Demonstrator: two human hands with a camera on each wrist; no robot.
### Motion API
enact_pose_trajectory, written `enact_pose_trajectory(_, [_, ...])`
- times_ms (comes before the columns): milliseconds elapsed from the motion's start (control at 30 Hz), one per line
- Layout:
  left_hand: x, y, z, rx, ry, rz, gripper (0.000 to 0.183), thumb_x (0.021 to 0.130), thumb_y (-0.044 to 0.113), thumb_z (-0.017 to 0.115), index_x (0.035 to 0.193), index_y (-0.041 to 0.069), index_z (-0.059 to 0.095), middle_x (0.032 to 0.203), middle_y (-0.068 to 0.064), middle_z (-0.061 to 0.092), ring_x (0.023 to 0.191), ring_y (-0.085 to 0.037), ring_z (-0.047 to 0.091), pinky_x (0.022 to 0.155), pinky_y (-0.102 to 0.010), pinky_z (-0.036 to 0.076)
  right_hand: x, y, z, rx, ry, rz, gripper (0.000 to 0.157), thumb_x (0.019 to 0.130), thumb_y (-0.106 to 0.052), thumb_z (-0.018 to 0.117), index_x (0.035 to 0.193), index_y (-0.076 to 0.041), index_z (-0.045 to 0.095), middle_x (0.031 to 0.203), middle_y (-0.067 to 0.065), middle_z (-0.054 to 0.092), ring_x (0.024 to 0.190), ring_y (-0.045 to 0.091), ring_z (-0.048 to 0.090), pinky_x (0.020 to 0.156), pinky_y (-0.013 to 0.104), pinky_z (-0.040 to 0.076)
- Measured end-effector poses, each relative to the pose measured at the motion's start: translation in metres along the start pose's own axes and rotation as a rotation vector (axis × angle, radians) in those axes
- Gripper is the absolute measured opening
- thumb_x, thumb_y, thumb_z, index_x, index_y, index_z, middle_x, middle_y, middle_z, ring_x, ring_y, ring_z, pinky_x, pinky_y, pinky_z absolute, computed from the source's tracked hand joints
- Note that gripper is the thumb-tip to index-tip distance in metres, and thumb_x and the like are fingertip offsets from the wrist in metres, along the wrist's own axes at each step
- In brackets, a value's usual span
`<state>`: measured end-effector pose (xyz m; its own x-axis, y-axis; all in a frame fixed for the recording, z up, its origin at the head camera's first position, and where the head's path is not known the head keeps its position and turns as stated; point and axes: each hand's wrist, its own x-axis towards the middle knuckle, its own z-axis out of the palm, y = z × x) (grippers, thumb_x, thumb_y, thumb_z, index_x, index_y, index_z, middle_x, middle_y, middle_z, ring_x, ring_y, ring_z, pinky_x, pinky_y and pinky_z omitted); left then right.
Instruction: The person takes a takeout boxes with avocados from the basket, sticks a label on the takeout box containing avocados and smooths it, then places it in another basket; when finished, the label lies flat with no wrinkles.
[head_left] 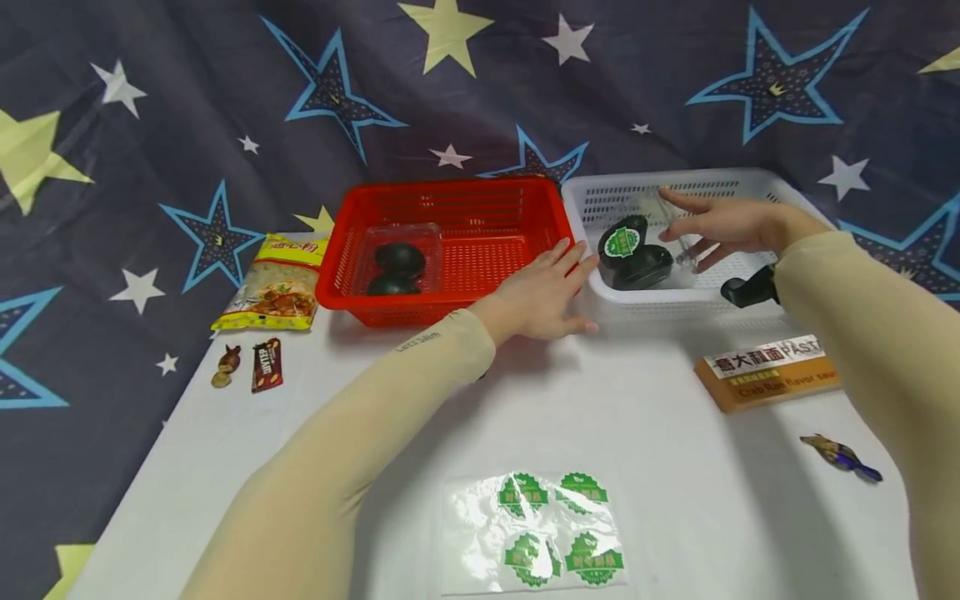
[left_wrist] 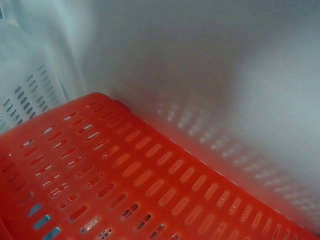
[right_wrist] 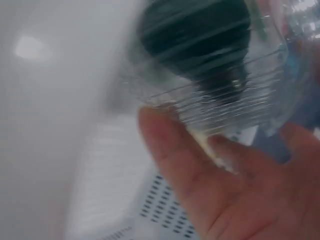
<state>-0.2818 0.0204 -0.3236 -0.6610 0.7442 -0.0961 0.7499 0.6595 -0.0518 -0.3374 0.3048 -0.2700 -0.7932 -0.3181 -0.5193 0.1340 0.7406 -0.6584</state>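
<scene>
My left hand (head_left: pixel 542 290) rests at the right front corner of the red basket (head_left: pixel 442 310), its fingers spread and straight over the rim. Inside that basket is a clear plastic box with two dark green avocados (head_left: pixel 400 260). My right hand (head_left: pixel 731 223) reaches into the white basket (head_left: pixel 697 295), fingers spread against the right side of another clear plastic box (head_left: pixel 678 250). This box holds two avocados (head_left: pixel 645 267) and bears a round green sticker (head_left: pixel 622 242). In the right wrist view the thumb (right_wrist: pixel 162 132) lies by the box's ribbed wall. No hand shows in the left wrist view.
A yellow food bag (head_left: pixel 273 287) leans left of the red basket. Nearby lie a small wrapped piece (head_left: pixel 227 367) and a red packet (head_left: pixel 267 365). A pasta box (head_left: pixel 772 373) and a small wrapped item (head_left: pixel 840 457) lie right; a green sticker sheet (head_left: pixel 472 533) lies in front.
</scene>
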Motion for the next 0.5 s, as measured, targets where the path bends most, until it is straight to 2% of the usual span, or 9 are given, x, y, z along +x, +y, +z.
enact_pose_trajectory(100, [0.0,0.001,0.0,0.0,-0.002,-0.001,0.094,0.088,0.068,0.041,0.154,0.013,0.003,0.16,-0.009,-0.002,0.146,-0.03,-0.006,0.117,-0.034,0.002,0.001,0.008,0.002,0.042,0.006,-0.005,0.087,0.098,-0.041,0.049,0.145,-0.034,-0.025,0.153,0.032,0.007,0.128,0.061,0.025,0.095,0.058,0.042])
enact_pose_trajectory(233, [0.0,0.001,0.0,-0.002,-0.001,-0.005,0.095,0.088,0.068,0.041,0.154,0.013,0.002,0.16,-0.009,-0.001,0.146,-0.03,-0.006,0.117,-0.035,0.002,0.0,0.016,0.004,0.12,0.002,-0.015,0.086,0.099,-0.035,0.05,0.147,-0.031,-0.021,0.154,0.031,-0.003,0.131,0.059,0.02,0.101,0.062,0.032])
enact_pose_trajectory(333, [0.0,0.001,0.0,-0.004,0.0,-0.005,0.095,0.088,0.068,0.042,0.154,0.013,0.002,0.16,-0.009,-0.002,0.146,-0.03,-0.006,0.117,-0.035,0.002,0.002,0.023,0.006,0.151,-0.009,-0.017,0.085,0.099,-0.03,0.051,0.149,-0.026,-0.018,0.153,0.03,-0.009,0.132,0.057,0.022,0.102,0.061,0.032])
enact_pose_trajectory(500, [0.001,0.001,0.001,-0.003,0.004,-0.002,0.096,0.088,0.068,0.042,0.154,0.013,0.002,0.16,-0.009,-0.002,0.146,-0.03,-0.006,0.117,-0.034,0.001,0.004,0.03,0.01,0.15,-0.028,-0.021,0.087,0.099,-0.024,0.051,0.148,-0.019,-0.021,0.152,0.034,-0.001,0.131,0.055,0.028,0.101,0.058,0.036])
